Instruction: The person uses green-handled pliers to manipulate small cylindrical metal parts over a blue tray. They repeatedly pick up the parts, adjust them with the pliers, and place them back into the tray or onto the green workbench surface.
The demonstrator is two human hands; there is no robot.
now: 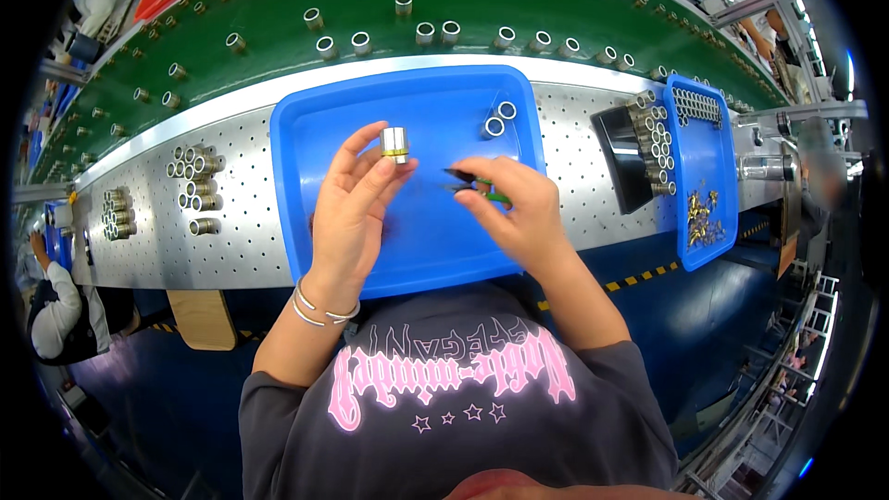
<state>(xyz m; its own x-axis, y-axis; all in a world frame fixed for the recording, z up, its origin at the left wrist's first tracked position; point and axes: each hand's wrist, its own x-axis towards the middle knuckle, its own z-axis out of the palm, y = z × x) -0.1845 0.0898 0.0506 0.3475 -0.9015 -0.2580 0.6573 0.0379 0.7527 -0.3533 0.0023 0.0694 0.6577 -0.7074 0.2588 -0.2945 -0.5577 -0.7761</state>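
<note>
Starting at my far left, metal cylinders (202,203) stand and lie in small groups on the perforated tabletop (250,255). Next comes the left grip (355,199), raised over the large blue tray (435,257). Its thumb and fingers are closed around one shiny metal sleeve (394,143) with a yellowish band low on its side. I judge the step in hand to be close two-handed work on that sleeve; a next move would call for a steady left grip and careful alignment of the tool's tips.

The sleeve sits upright at the left fingertips, held clear of the tray floor. It is to the left of the right grip (515,199) and a little higher in my view, with an open gap between. The right grip is pinched on a slim tweezer-like tool (461,175) with green on it; its two dark points face the sleeve, look slightly apart and touch nothing that I can make out. Beyond, two ring-ended parts (501,118) lie in the tray's upper right corner.
</note>
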